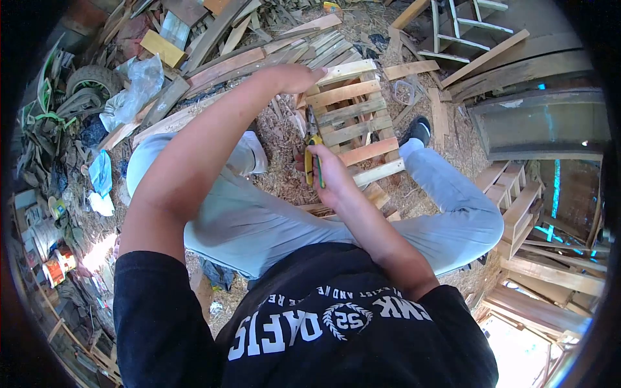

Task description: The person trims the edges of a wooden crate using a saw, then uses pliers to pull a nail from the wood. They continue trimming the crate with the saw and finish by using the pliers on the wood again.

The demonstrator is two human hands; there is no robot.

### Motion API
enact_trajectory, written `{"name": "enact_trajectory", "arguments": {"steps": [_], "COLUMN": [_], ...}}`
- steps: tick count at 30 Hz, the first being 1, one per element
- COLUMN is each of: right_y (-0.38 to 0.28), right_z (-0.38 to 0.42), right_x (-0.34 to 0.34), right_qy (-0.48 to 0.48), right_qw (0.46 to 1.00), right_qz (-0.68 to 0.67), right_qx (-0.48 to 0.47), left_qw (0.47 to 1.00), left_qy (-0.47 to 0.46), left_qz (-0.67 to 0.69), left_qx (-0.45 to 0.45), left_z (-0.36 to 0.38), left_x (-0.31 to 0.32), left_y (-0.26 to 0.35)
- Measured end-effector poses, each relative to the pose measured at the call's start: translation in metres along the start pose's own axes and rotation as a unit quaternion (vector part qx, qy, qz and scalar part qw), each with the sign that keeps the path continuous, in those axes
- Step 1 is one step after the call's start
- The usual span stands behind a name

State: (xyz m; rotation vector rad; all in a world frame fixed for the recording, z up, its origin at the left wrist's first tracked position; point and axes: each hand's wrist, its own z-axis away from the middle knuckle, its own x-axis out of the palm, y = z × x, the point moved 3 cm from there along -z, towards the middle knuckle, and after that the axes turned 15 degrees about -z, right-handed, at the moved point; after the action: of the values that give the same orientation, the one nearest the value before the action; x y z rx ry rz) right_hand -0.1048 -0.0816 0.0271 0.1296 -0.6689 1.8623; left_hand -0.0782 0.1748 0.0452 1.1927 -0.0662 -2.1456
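In the head view a small slatted wooden pallet [349, 118] lies on the ground between my legs, its slats running crosswise. My left hand [299, 79] reaches to its far left corner, the fingers closed around the end of the top slat [349, 70]; the fingertips are partly hidden. Beside the pallet's left edge, my right hand [331, 173] is wrapped around a pair of pliers [313, 140] with yellow and green handles. The metal jaws point away from me, close to the slat ends. What lies between the jaws is too small to tell.
Loose boards [259, 57] are heaped beyond the pallet. A wheel [94, 84] and plastic bags [143, 81] lie at left. A clear plastic container [405, 92] sits right of the pallet, near my shoe [420, 129]. Wooden frames [517, 207] stand at right; wood shavings cover the floor.
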Motion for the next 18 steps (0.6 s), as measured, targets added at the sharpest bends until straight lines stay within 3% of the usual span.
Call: {"name": "enact_trajectory", "arguments": {"steps": [4, 12, 18], "right_y": [0.013, 0.042, 0.025], "right_z": [-0.021, -0.056, -0.031], "right_x": [0.009, 0.007, 0.014], "right_qy": [0.031, 0.05, 0.08], "right_qw": [0.999, 0.983, 0.988], "right_qz": [0.01, 0.07, 0.079], "right_qx": [-0.003, -0.164, -0.105], "left_qw": [1.0, 1.0, 1.0], "left_qy": [-0.004, 0.025, 0.008], "left_qz": [0.013, 0.015, 0.012], "left_qx": [0.005, 0.011, 0.007], "left_z": [-0.003, -0.001, 0.002], "left_x": [0.002, 0.004, 0.0], "left_y": [-0.001, -0.002, -0.001]}}
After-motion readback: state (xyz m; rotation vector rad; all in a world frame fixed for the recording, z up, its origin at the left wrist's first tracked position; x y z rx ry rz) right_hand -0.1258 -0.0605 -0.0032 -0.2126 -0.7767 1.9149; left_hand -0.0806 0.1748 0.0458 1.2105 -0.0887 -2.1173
